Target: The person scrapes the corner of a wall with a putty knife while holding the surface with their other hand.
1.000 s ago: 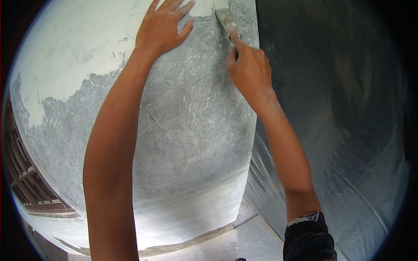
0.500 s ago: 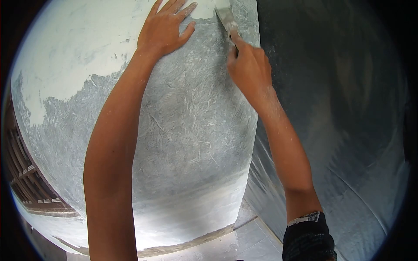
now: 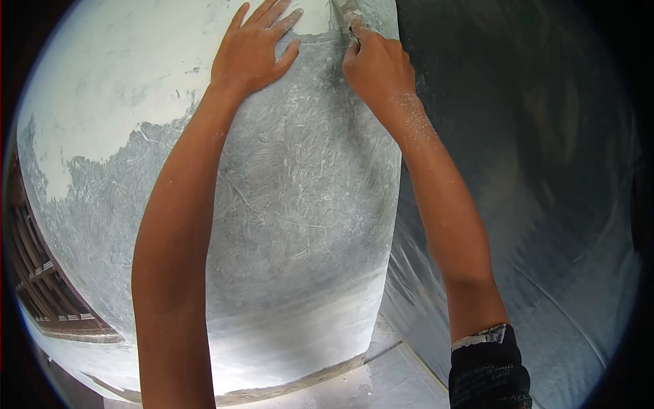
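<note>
Hands (image 3: 248,58) high, R (image 3: 381,68) w/ prob. scraper (image 3: 347,11)

Rough wall (image 3: 293,184), glossy plastic sheeting (image 3: 538,225)

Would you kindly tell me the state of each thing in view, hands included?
Wall: patchy, white above, mottled grey across the middle, paler near the base.
Scraper: gripped, near the picture's top edge.
Left hand: open and spread against the wall.
Right hand: closed on the scraper.
Dark sheet: creased.
</note>
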Demonstrator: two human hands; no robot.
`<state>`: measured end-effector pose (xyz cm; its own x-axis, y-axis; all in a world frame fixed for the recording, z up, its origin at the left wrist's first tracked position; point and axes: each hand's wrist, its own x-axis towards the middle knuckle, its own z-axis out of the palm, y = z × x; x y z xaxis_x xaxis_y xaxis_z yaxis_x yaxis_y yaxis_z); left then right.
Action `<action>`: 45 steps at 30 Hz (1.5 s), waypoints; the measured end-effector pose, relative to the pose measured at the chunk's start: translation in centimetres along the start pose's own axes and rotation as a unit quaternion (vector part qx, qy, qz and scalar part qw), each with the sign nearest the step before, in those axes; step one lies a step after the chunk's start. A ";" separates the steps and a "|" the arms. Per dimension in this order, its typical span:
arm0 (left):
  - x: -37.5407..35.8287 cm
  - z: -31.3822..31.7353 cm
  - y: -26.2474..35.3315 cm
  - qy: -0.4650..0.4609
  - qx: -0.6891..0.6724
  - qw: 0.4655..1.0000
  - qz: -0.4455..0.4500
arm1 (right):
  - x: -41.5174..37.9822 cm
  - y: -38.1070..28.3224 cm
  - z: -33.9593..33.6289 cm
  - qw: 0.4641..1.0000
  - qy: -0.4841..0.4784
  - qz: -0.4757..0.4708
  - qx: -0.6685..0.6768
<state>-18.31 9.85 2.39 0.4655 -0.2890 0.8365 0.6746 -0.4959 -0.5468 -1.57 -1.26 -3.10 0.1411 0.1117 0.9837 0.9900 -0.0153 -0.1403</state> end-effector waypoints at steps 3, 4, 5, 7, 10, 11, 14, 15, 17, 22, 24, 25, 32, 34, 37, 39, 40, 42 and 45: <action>-0.1 0.1 -0.2 -0.001 -0.002 1.000 -0.004 | -0.7 -0.2 -0.2 1.000 -0.015 0.003 -0.001; -0.1 0.2 -0.2 0.001 -0.003 1.000 -0.002 | -1.4 -0.2 -0.3 0.999 -0.045 0.016 -0.001; -0.1 0.4 -0.2 0.002 -0.003 1.000 -0.002 | -1.8 -0.1 -0.3 0.999 -0.045 0.016 -0.002; -0.2 0.5 -0.4 0.007 -0.001 1.000 0.004 | -2.2 -0.1 -0.2 0.998 -0.053 0.023 -0.014; -0.1 0.2 -0.2 -0.005 -0.003 1.000 -0.001 | 0.6 0.5 0.9 1.000 0.018 -0.018 -0.013; 0.0 0.3 -0.3 -0.004 -0.002 1.000 -0.001 | 0.8 0.4 0.8 1.000 0.019 -0.019 -0.012; -0.2 0.5 -0.4 -0.002 -0.002 1.000 -0.004 | 0.4 0.1 0.3 1.000 0.011 -0.008 -0.019; -0.2 0.4 -0.3 -0.003 -0.002 1.000 -0.003 | -0.4 0.0 0.0 1.000 -0.013 0.003 -0.013; -0.2 0.3 -0.3 -0.003 -0.001 1.000 -0.002 | -1.0 -0.1 -0.3 0.999 -0.037 0.013 -0.006; 0.0 0.3 -0.3 -0.006 0.002 1.000 -0.001 | 2.2 0.7 0.8 0.999 0.022 -0.039 -0.026; 0.1 0.2 -0.3 -0.005 0.001 1.000 0.000 | 2.7 0.6 0.9 0.998 0.034 -0.036 -0.030; 0.0 0.2 -0.3 -0.006 -0.002 1.000 -0.002 | 2.6 0.6 0.9 0.998 0.045 -0.032 -0.035; -0.1 0.2 -0.3 0.001 -0.004 1.000 0.002 | 0.4 0.2 0.0 1.000 -0.021 0.010 -0.007; 0.0 0.0 -0.2 -0.013 -0.006 1.000 -0.001 | 2.1 0.4 0.4 1.000 0.016 -0.012 -0.006; -0.1 0.1 -0.2 -0.006 -0.014 1.000 0.000 | 1.9 0.2 -0.1 1.000 -0.001 -0.008 -0.004; -0.1 0.2 -0.2 -0.005 -0.011 1.000 -0.001 | 0.3 0.0 -0.7 1.000 -0.025 0.003 -0.005; -0.1 0.2 -0.3 -0.004 -0.006 1.000 0.000 | -0.3 0.0 -0.9 0.999 -0.047 0.014 -0.004; -0.3 0.1 -0.2 -0.005 -0.007 1.000 -0.001 | 0.2 0.3 -0.2 1.000 -0.031 0.004 -0.004; -0.1 0.1 -0.2 -0.004 -0.007 1.000 -0.001 | 2.4 0.4 0.2 1.000 0.004 -0.015 -0.009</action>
<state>-18.42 10.00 2.40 0.4693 -0.2816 0.8369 0.6674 -0.5075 -0.5450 -0.83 -0.77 -0.79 0.1113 0.1043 0.9883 0.9936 -0.0303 -0.1087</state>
